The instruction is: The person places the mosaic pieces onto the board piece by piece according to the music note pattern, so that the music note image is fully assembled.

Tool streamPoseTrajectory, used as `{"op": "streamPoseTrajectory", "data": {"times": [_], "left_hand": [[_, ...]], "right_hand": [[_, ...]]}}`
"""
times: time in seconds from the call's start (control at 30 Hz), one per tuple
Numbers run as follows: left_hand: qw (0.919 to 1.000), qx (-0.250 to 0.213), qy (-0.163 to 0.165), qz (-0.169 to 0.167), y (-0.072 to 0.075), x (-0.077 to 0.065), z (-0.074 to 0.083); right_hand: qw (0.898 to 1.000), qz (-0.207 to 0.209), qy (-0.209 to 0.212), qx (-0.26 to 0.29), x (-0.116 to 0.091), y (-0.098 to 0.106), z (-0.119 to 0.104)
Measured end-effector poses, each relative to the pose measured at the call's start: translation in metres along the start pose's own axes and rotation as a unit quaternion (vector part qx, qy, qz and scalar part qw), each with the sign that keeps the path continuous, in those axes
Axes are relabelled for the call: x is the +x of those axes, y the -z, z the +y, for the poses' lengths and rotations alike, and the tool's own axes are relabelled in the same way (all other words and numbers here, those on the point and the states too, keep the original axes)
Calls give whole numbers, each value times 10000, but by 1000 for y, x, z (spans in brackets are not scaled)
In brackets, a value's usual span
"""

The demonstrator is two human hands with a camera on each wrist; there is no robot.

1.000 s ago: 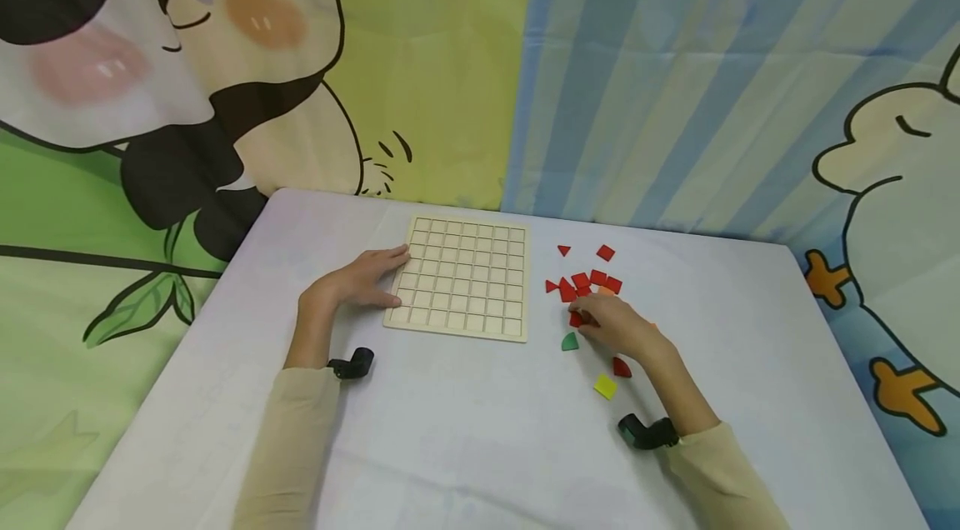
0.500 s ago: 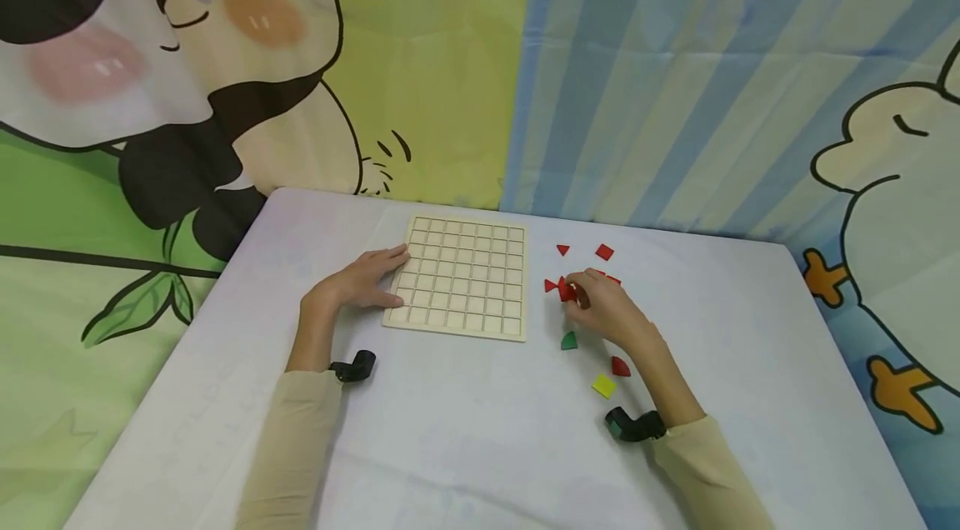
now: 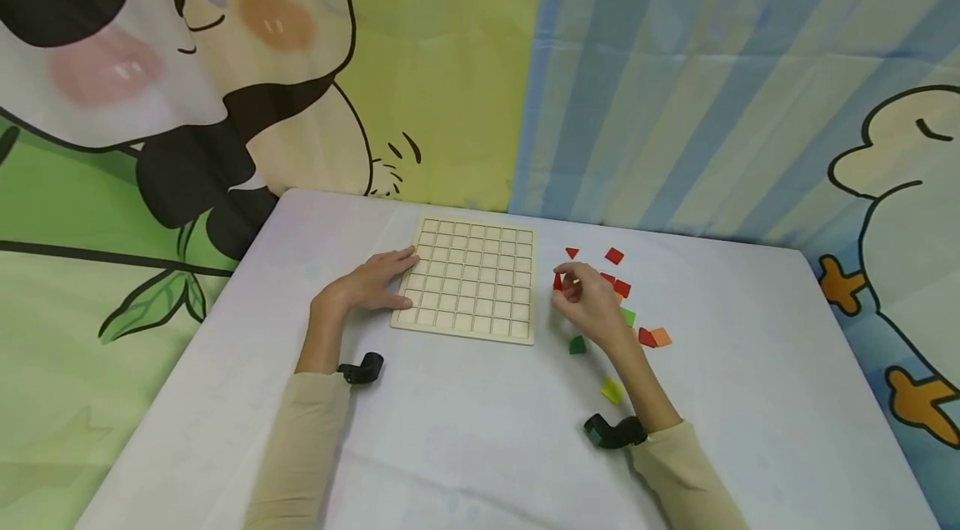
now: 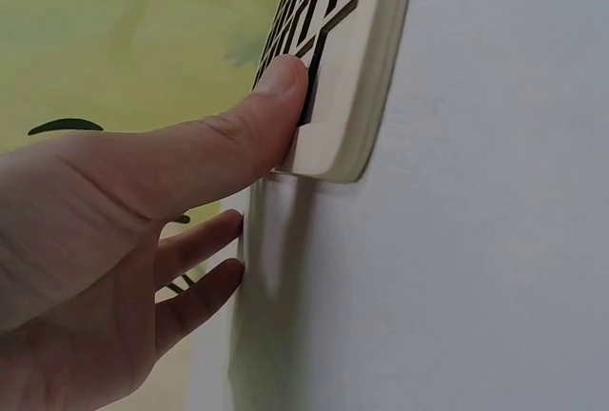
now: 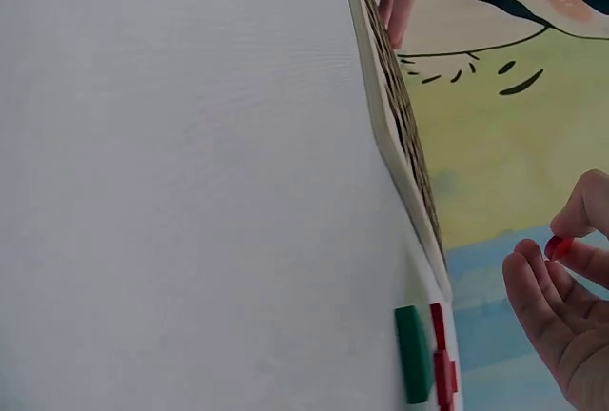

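A pale wooden grid board (image 3: 470, 280) lies flat on the white table. My left hand (image 3: 369, 282) rests at its left edge, fingers extended; in the left wrist view the thumb (image 4: 283, 76) lies on the board's corner. Close to the board's right side, my right hand (image 3: 590, 305) pinches a small red piece (image 5: 559, 247) between thumb and finger, its shape mostly covered. Beneath and around this hand lie flat colored pieces, among them a red triangle (image 3: 572, 252), a red square (image 3: 614, 256) and a green piece (image 3: 577, 345). Some are hidden by the hand.
A yellow square (image 3: 612, 390) lies nearest the right wrist. Right of the forearm are an orange square (image 3: 662, 337) and a red piece (image 3: 647, 337). Each wrist wears a black camera. A cartoon-printed cloth (image 3: 442, 80) hangs behind the table.
My right hand has moved from the pile toward the board, and now holds a red piece between its fingertips. The left hand stays at the board's edge. The head view has shifted slightly.
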State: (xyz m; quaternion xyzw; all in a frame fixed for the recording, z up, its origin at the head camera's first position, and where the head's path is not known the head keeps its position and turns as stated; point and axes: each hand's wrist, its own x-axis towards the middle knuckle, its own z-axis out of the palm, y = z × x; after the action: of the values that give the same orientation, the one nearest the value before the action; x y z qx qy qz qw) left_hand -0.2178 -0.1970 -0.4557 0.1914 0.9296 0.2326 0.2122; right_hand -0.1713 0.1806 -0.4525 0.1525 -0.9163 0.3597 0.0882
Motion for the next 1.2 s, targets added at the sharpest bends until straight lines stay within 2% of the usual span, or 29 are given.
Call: {"op": "streamPoseTrajectory", "data": {"times": [0.1, 0.23, 0.4, 0.6, 0.77, 0.87, 1.07, 1.13, 1.2], "left_hand": [[10000, -41, 37, -3, -1, 0, -1], [9999, -59, 106, -5, -2, -1, -3], [9998, -76, 170, 16, -2, -3, -4], [9999, -78, 147, 28, -1, -3, -4], [9999, -41, 145, 32, 0, -2, -4], [9999, -46, 137, 37, 0, -1, -4], [9999, -86, 141, -20, -1, 0, -3], [9998, -100, 155, -37, 0, 0, -2], [9998, -97, 177, -52, 0, 0, -2]], "right_hand": [[9990, -111, -395, 155, 0, -3, 2], [9970, -308, -659, 281, 1, -3, 0], [9967, -449, -578, 356, 1, -3, -5], [9981, -368, -262, 428, -1, -8, -18], [9946, -487, -312, 866, -2, -17, -31], [9871, -654, -367, 1417, -1, -24, -39], [9545, -951, -452, 2789, 3, -34, -52], [9477, -1043, -487, 2977, 4, -37, -56], [9474, -1115, -515, 2954, 6, -41, -60]]}}
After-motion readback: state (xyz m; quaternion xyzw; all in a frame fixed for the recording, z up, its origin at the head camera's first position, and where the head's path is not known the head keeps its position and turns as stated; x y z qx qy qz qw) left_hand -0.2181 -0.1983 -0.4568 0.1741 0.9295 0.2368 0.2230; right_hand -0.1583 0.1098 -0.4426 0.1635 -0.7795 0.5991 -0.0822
